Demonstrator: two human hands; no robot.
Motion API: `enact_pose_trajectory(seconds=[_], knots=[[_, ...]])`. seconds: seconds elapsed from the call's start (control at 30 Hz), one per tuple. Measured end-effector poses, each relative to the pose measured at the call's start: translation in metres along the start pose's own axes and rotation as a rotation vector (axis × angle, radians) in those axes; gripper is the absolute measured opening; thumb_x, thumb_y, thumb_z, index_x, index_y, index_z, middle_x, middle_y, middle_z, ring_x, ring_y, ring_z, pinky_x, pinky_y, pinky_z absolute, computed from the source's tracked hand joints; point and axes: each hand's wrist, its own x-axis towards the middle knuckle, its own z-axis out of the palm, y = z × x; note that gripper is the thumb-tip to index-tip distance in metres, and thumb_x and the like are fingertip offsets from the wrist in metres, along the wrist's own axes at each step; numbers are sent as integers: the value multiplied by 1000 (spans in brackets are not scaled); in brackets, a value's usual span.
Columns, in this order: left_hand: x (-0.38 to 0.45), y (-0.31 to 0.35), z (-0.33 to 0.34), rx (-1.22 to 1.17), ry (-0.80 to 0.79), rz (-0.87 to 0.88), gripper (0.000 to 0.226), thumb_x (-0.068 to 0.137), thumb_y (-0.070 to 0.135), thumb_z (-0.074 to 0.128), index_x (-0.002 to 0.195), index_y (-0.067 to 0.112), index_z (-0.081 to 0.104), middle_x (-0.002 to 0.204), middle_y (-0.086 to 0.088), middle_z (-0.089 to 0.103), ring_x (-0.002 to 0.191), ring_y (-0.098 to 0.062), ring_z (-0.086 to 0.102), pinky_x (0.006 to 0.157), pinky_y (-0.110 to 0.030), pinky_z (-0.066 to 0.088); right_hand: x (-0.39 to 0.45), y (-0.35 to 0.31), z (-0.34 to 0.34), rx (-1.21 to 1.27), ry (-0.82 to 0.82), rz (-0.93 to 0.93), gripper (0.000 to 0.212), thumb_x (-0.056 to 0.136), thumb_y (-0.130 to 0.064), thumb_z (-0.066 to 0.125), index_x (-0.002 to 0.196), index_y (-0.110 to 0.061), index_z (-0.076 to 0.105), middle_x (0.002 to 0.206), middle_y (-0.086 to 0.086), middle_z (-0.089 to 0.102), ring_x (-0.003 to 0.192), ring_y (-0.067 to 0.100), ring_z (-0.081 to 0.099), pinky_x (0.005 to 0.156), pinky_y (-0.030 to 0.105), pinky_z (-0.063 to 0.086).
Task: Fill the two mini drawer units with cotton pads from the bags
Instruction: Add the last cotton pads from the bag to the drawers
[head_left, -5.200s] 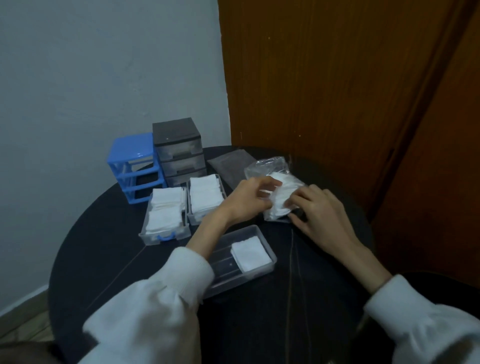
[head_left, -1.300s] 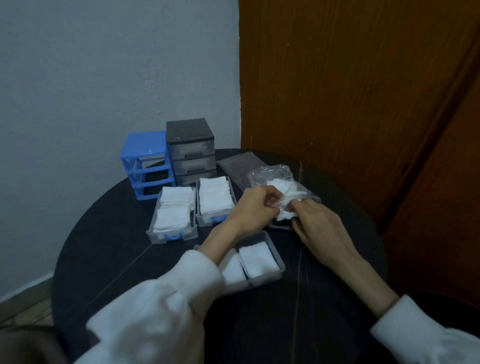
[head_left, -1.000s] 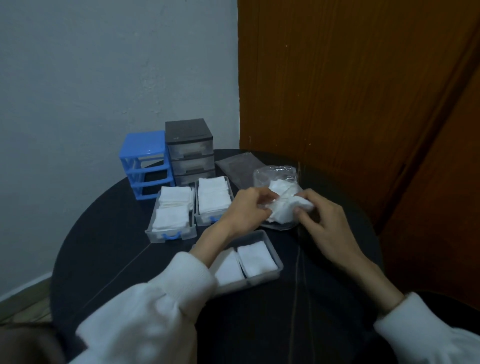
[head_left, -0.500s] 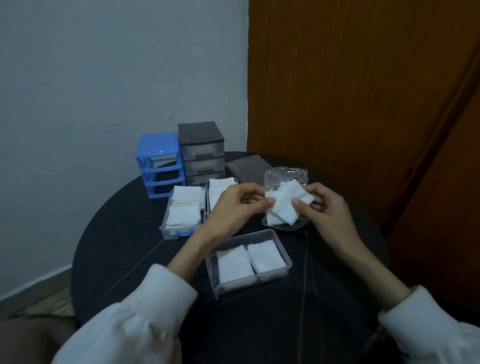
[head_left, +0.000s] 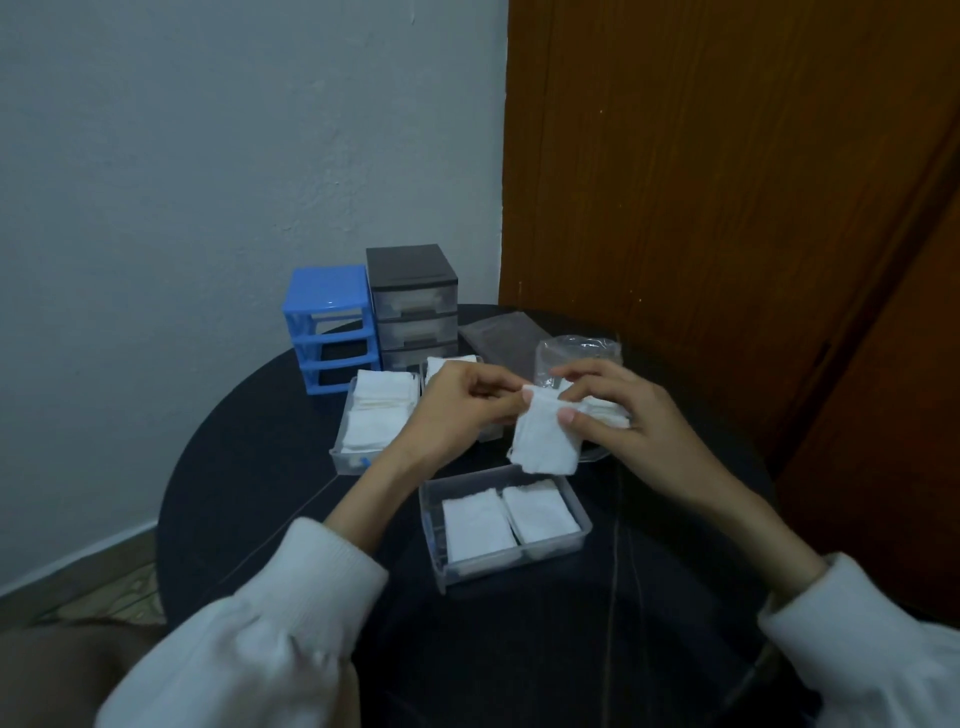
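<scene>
A small stack of white cotton pads (head_left: 545, 441) is held above the round dark bench (head_left: 249, 457) by both hands. The left hand (head_left: 462, 415) has its fingers (head_left: 498, 387) curled, and the top left corner of the stack is pinched between thumb and forefinger. The right hand (head_left: 618, 415) grips the stack's right edge, with the thumb pressed on the front face and the other fingers curled behind; more pads (head_left: 605, 413) are tucked under those fingers, though how many cannot be told.

Directly below the fingers a clear plastic drawer (head_left: 576, 551) is set on the bench, and two low piles of pads (head_left: 509, 522) are laid side by side in it. Just behind the right hand's fingers a crumpled clear plastic bag (head_left: 576, 351) is seen. To the left of the left hand's fingers a second clear drawer (head_left: 343, 452) is packed with pads, and a third drawer (head_left: 447, 364), also holding pads, is partly hidden behind the left hand.

Farther back and left of the fingers two mini drawer units are stood against the pale wall: a blue unit (head_left: 327, 306) with its three slots seen open, and beside it, touching or nearly so, a dark grey unit (head_left: 410, 270) with translucent drawers in place. A flat grey packet (head_left: 498, 335) is laid on the bench between the grey unit and the bag. A brown wooden door (head_left: 727, 182) is seen behind the right hand. White sleeves (head_left: 291, 623) are worn on both arms.
</scene>
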Motion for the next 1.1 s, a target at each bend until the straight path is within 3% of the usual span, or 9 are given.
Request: enact_pose_trajectory(seconds=[0.13, 0.23, 0.33, 0.47, 0.63, 0.73, 0.8, 1.1], knots=[[-6, 2, 0, -20, -79, -13, 15, 87, 8, 59, 95, 14, 71, 93, 1, 72, 89, -9, 69, 75, -19, 54, -3, -5, 2, 53, 19, -1, 5, 88, -18, 62, 89, -20, 67, 92, -10, 64, 90, 0, 60, 71, 15, 48], [-12, 3, -1, -61, -121, -24, 20, 90, 3, 54, 97, 14, 69, 93, 4, 71, 89, -5, 68, 73, -13, 51, -4, -4, 2, 67, 35, 16, 9, 87, -16, 63, 95, -20, 65, 96, -10, 64, 92, 1, 60, 73, 15, 49], [-15, -5, -5, 71, -72, -5, 26, 90, -2, 51, 98, 15, 68, 94, 3, 71, 89, -1, 66, 75, -10, 49, -7, -6, 3, 122, 28, 47, 14, 86, -12, 63, 95, -22, 64, 97, -10, 64, 93, 1, 60, 74, 15, 48], [-19, -21, -7, 310, -64, 46, 28, 91, 0, 52, 107, 16, 68, 103, 5, 69, 96, 4, 62, 84, -7, 46, -10, -10, 5, 108, -138, 72, 14, 87, -10, 62, 91, -22, 68, 92, -8, 67, 90, 3, 61, 74, 15, 47], [-25, -40, -5, 420, -80, 64, 30, 90, 2, 53, 107, 20, 69, 104, 5, 69, 98, -4, 62, 90, -23, 49, -10, -8, 15, 75, -181, 63, 13, 88, -8, 60, 93, -15, 69, 93, -6, 68, 91, 4, 61, 79, 18, 48], [-28, -45, -5, 407, -44, 73, 30, 89, -1, 53, 104, 17, 71, 99, 3, 71, 92, -1, 63, 83, -14, 48, -10, -3, 19, 91, -199, 98, 12, 88, -8, 60, 93, -14, 69, 94, -4, 68, 93, 6, 62, 83, 23, 49], [-29, -47, -6, 385, -36, 67, 28, 89, -1, 54, 102, 15, 72, 96, 3, 71, 90, -1, 64, 82, -16, 50, -11, 0, 21, 61, -226, 97, 12, 88, -9, 60, 94, -14, 69, 95, -3, 67, 94, 6, 61, 84, 25, 48], [-30, -52, -6, 394, -57, 55, 26, 92, 4, 52, 104, 17, 71, 99, 6, 70, 94, -2, 63, 86, -17, 49, -14, 0, 26, -103, -264, 83, 16, 90, -13, 58, 95, -26, 65, 99, -12, 63, 96, -4, 55, 86, 14, 42]])
